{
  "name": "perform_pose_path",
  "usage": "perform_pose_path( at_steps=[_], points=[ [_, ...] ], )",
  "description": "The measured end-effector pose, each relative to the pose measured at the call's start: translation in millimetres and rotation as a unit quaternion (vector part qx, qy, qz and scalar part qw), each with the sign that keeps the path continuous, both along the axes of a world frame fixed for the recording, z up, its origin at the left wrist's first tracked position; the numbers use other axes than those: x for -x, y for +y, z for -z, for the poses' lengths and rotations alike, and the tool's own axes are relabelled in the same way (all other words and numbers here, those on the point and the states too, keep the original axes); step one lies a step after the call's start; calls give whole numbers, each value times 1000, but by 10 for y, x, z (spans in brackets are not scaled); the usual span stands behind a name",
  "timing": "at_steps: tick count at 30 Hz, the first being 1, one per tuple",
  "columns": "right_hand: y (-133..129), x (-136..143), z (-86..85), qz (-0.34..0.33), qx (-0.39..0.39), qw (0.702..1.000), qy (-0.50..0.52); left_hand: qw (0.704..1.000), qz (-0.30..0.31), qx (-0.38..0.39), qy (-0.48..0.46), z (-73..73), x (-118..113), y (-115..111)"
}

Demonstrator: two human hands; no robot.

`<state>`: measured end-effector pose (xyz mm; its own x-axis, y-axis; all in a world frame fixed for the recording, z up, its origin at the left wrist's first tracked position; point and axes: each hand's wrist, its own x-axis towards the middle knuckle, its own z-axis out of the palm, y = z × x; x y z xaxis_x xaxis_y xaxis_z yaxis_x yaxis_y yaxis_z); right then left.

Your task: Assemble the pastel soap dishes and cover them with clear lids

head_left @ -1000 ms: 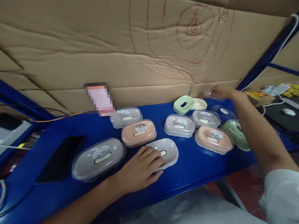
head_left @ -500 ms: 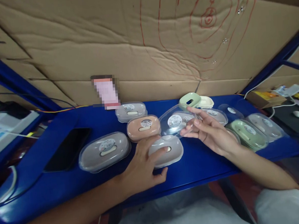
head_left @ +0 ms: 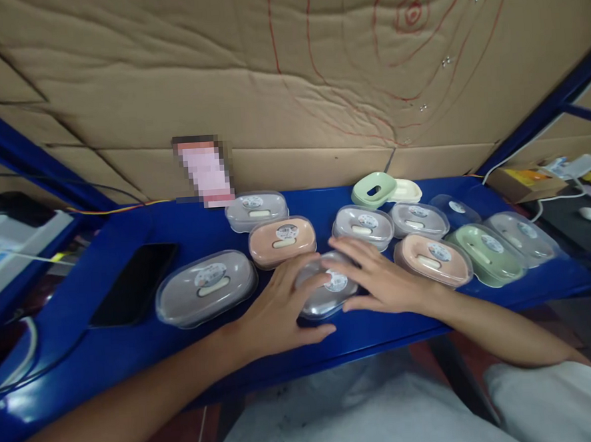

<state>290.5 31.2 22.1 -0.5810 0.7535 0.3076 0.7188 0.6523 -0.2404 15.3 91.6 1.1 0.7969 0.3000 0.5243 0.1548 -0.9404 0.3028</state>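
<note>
A grey oval box with a clear cover over it lies near the table's front edge. The cover bears a round white label. My left hand is spread at the box's left end, fingertips reaching over the top, its thumb in front of the box. From the right, my right hand has its spread fingers and thumb around the right end of the cover. Behind it sits a covered grey box. A covered peach box is just left of and behind my left hand.
Other covered boxes stand left and right, including a large grey one, a peach one and a green one. A dark phone lies at the left. Uncovered green and cream pieces lie at the back.
My right hand has moved left and down, bringing the clear cover from the air onto the grey box. My left hand remains at the box. The view has tilted slightly.
</note>
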Motion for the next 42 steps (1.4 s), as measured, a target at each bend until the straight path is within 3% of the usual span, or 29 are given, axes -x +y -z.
perform_pose_path(
  at_steps=[2,7,15,23,27,30,32,35,39,42],
  points=[
    [16,-13,52,-55,4,998,-21,999,-5,31,-13,-12,0,6],
    [77,-66,148,-4,-19,1000,14,996,-37,79,-21,-29,6,76],
    [68,-29,74,-76,-21,996,-41,984,-52,-148,84,-66,45,98],
    [133,-44,74,-88,-14,994,-70,958,-61,-261,99,-86,12,-16],
    [47,-58,-15,-95,-44,991,-86,965,-77,-250,25,-95,-14,-94],
    [44,-135,-278,-55,-66,994,-71,963,-87,-240,-87,-109,-12,-169],
    [204,-216,-485,10,-88,995,-53,962,-71,-235,-119,-106,3,-203],
    [735,-316,-666,90,-118,988,-49,973,-18,-228,-40,-87,21,-195],
    [1539,-267,-612,93,-25,985,-141,979,2,-190,73,-71,1,-113],
    [1775,-148,-563,97,31,977,-188,983,-2,-165,83,-75,-22,-70]
  ],
)
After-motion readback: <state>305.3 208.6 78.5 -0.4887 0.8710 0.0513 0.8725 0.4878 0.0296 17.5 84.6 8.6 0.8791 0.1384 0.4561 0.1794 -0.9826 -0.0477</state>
